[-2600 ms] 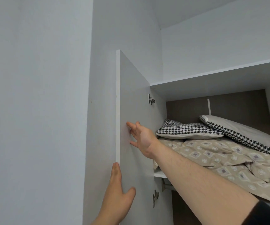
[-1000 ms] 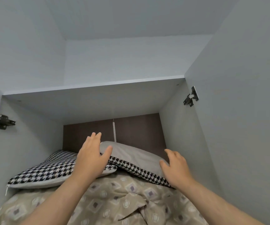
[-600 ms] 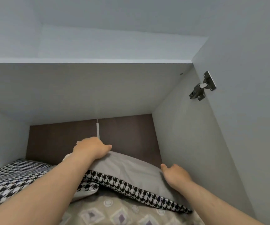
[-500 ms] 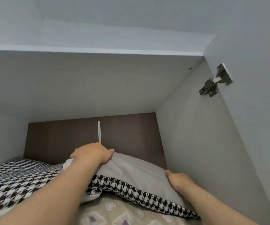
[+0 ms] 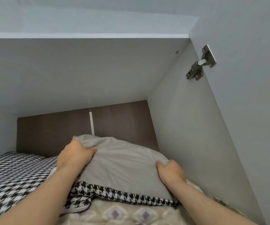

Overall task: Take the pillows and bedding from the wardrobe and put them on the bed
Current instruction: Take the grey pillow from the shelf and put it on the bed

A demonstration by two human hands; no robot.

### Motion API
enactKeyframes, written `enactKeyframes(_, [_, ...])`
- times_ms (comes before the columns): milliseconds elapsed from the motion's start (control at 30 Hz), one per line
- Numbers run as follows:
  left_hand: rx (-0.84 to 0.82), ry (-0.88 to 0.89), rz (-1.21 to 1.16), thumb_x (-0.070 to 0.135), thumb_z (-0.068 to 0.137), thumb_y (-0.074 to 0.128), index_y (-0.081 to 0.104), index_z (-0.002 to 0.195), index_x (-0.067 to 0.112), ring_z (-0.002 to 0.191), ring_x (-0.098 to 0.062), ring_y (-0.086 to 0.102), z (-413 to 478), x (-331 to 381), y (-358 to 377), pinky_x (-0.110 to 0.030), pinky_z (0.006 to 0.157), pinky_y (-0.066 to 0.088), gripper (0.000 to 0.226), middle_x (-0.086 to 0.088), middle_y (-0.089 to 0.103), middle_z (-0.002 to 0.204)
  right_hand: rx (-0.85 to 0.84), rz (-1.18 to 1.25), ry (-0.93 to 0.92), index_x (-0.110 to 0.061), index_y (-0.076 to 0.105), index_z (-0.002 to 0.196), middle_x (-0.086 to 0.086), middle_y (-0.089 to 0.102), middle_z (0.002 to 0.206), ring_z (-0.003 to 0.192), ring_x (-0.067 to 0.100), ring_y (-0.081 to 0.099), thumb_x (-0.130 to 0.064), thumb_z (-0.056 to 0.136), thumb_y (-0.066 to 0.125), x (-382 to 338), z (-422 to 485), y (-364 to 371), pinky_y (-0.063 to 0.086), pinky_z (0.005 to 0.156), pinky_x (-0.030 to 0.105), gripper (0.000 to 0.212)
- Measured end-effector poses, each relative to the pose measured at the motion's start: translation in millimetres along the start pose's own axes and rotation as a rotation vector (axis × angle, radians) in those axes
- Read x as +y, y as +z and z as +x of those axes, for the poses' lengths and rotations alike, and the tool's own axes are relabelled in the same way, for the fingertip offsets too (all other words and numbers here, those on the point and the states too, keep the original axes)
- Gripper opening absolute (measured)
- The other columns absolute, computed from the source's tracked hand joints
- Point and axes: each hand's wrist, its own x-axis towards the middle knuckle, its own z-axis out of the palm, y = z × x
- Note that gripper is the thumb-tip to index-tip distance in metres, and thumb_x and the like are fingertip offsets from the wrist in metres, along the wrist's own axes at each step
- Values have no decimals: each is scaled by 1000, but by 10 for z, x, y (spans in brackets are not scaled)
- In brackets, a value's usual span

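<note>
Both hands are up in the wardrobe compartment, clamped on the grey pillow (image 5: 123,166). The left hand (image 5: 74,155) bunches the fabric near its far left corner, and the right hand (image 5: 170,172) pinches the right side close to the wardrobe wall (image 5: 187,143).

What I'd worry about, going left to right: the checked pillow (image 5: 14,174) sits right beside the grey one, and its corner looks tucked under the grey pillow's checked edge, so a quick pull could drag it along and off the shelf. The patterned quilt (image 5: 123,213) lies under both pillows, and friction could slide it forward too, dumping the pile. On the right it's a tight squeeze, so the knuckles could scrape the wall, or the pillow could snag on the door hinge (image 5: 200,64) on its way out. And it's only a pinch on loose fabric, which could slip.

Count: two pillows, one quilt that I can see, one hinge, two hands. Nothing's out of the wardrobe yet, and the bed isn't in view.
</note>
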Motion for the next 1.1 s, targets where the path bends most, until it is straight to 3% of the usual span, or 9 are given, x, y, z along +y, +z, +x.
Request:
enactKeyframes(100, [126,81,-52,61,65,66,46,81,15,66,-28,49,-102,116,-363,-33,56,36,53,-2,51,73,64,98,-70,-9,62,106,15,67,114,105,36,61,-55,84,51,-83,-113,-235,45,80,36,52])
enactKeyframes(200, [228,135,-91,63,65,64,48,86,14,78,-36,58,-305,148,-780,-36,61,37,56,-7,55,80,108,195,-155,-16,54,86,14,69,105,98,36,62,-56,83,51,-159,-304,-491,41,70,35,40])
enactKeyframes(367, [295,82,-194,64,64,64,50,90,16,77,-34,55,-784,-65,-1361,-37,62,40,56,-4,56,83,97,285,-255,-25,40,70,-6,54,76,80,31,57,-58,79,50,-293,-785,-850,37,66,35,35])
enactKeyframes(433, [293,51,-216,64,66,64,50,90,15,80,-35,57,-1014,-219,-1541,-38,63,41,56,-6,60,86,83,289,-289,-25,39,68,-12,47,70,74,26,52,-57,79,51,-321,-1036,-996,37,64,35,36])
enactKeyframes(600, [275,-15,-299,61,67,66,51,88,15,81,-35,58,-1444,-509,-1731,-37,63,41,53,-10,63,88,112,278,-330,-22,43,69,-6,53,70,67,23,51,-58,77,51,-273,-1541,-1297,35,58,36,38])
enactKeyframes(800, [237,-44,-436,61,66,66,51,90,18,73,-25,50,-1878,-751,-1998,-36,61,38,51,1,55,81,140,195,-342,-17,46,71,-2,56,70,61,12,49,-55,80,56,-297,-2142,-1772,28,48,29,40])
enactKeyframes(1000, [213,-24,-560,57,68,68,47,90,22,69,-20,46,-2248,-1004,-2273,-33,55,32,47,15,44,73,196,132,-330,-15,45,68,0,55,66,58,15,49,-52,79,59,-342,-2855,-2190,28,48,32,42])
enactKeyframes(1100, [183,-16,-609,57,69,68,48,92,21,70,-20,47,-2461,-1130,-2334,-33,58,34,47,13,46,75,213,114,-314,-13,43,65,1,53,63,56,18,48,-50,77,63,-308,-3245,-2407,28,48,33,44])
